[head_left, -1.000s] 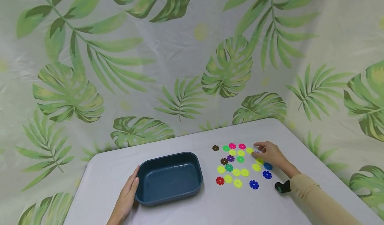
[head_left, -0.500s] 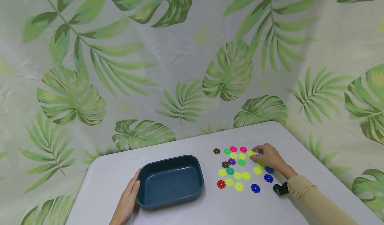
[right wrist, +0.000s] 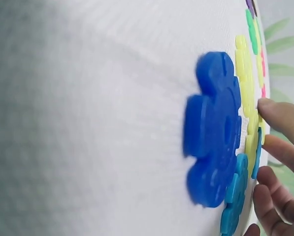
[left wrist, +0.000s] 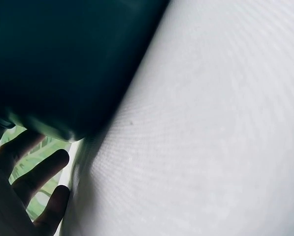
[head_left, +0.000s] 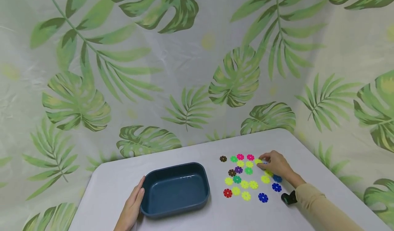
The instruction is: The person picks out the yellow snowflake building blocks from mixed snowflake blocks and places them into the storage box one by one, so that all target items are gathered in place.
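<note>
Against the outer left end of a dark blue plastic basin [head_left: 175, 190], my left hand [head_left: 130, 205] rests with its fingers extended. Part of those fingers [left wrist: 41, 172] shows below the basin's end in the left wrist view. On the right, my right hand [head_left: 278, 164] is over the far right of a spread of flat, notched interlocking discs. Its thumb and index finger pinch the edges of a yellow disc [head_left: 259, 162] at table level. In the right wrist view, a blue disc [right wrist: 215, 128] and a light blue disc [right wrist: 235, 196] lie nearest the camera, short of the fingertips [right wrist: 270, 108].
Several discs lie flat on the white table [head_left: 215, 217], among them a red disc [head_left: 227, 193], a purple disc [head_left: 238, 169] and a brown disc [head_left: 223, 158]. A small black object [head_left: 289, 198] is at the right wrist. Leaf-patterned cloth [head_left: 184, 70] hangs behind.
The right thumb and index finger have come down around the yellow disc. My left hand stays at the basin. The whole head view has shifted slightly downward.
</note>
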Motion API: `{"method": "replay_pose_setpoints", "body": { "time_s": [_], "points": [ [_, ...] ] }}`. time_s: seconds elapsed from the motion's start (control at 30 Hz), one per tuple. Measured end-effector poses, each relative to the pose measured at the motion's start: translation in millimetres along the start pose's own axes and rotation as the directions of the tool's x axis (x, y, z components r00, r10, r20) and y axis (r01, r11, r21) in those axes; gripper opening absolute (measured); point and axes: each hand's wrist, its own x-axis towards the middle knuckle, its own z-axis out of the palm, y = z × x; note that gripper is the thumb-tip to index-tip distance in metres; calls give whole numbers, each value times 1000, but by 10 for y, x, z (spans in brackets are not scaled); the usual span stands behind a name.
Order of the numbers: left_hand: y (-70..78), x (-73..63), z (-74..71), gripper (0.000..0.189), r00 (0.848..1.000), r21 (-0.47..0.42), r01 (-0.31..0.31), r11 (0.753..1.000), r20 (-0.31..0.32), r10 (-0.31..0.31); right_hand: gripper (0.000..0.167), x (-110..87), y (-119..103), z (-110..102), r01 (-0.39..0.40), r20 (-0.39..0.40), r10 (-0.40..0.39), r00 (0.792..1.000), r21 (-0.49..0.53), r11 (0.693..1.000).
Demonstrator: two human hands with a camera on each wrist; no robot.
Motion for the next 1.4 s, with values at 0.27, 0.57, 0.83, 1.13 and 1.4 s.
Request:
{"method": "replay_pose_setpoints", "body": {
  "time_s": [0.27,0.57,0.83,1.13,1.4],
  "points": [
    [47,10,-11,54,1000,7,-7,1000,3,7,34,19,-3,33,19,-38,-19,999,-15,1000],
    [47,-6,19,53,1000,-2,-1,1000,6,1,29,-7,-64,24,48,-74,-50,996,-38,998],
    [26,7,25,54,1000,19,-9,1000,-14,10,27,79,-366,-29,146,-116,-145,983,3,989],
    [2,34,4,55,1000,14,-4,1000,-6,4,22,310,-973,56,279,-103,-274,956,36,960],
    [-21,37,2,57,1000,-18,-13,1000,-12,13,18,492,-1526,224,364,-50,-362,931,73,928]
  ]
}}
